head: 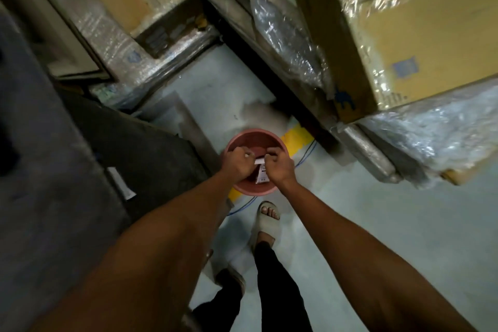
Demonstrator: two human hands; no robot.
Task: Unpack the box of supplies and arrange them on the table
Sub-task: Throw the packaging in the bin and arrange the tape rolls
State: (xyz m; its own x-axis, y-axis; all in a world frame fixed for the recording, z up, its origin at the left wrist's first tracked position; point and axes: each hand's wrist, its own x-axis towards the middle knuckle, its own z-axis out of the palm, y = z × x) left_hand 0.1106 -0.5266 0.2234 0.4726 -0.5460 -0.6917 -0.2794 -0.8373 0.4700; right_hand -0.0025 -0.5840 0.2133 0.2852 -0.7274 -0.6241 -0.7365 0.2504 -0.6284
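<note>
Standing on a pale warehouse floor, a person is working both hands over a round pink plastic bucket (255,140), the left hand (237,163) and right hand (279,166) each curled and pinching the top of a small white carton (262,176) held just above it. The carton (thin card, probably light and easily crushed) is best gripped by its stiffer edges. Shrink-wrapped cardboard cartons (409,35) are looming alongside.

Shrink-wrapped cartons (420,43) upper right; yellow floor tape (297,135); sandal (265,221).
</note>
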